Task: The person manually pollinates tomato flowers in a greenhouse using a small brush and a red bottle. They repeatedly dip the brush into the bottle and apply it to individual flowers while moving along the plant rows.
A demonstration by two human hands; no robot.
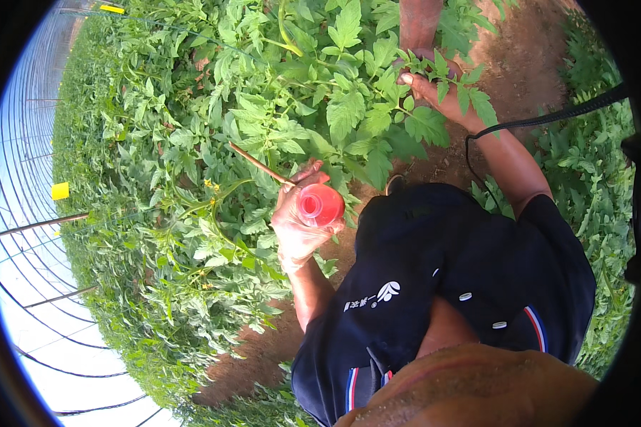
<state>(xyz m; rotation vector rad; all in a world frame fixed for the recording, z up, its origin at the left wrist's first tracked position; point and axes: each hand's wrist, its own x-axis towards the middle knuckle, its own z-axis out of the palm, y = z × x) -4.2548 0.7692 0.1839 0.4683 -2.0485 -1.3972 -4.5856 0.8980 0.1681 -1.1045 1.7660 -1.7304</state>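
My left hand (299,224) grips an open, translucent red bottle (320,205) with its round mouth facing up. A thin brown stick (262,164) juts from the same hand toward the leaves, and a thin clear glove seems to cover that hand. My right hand (440,99) is at a leafy tomato shoot (427,125), its thumb by the stem; leaves partly hide its fingers, so its grip is unclear. Another person's forearm (419,24) seems to reach in from the top, its hand close behind my right hand. Small yellow flowers (212,187) show left of the bottle.
Dense tomato plants (155,133) fill the left and centre. Bare soil (523,64) shows between rows, with more plants (603,176) at the right. A black cable (555,113) crosses above my right forearm. Greenhouse hoops and yellow cards (60,190) stand at the far left.
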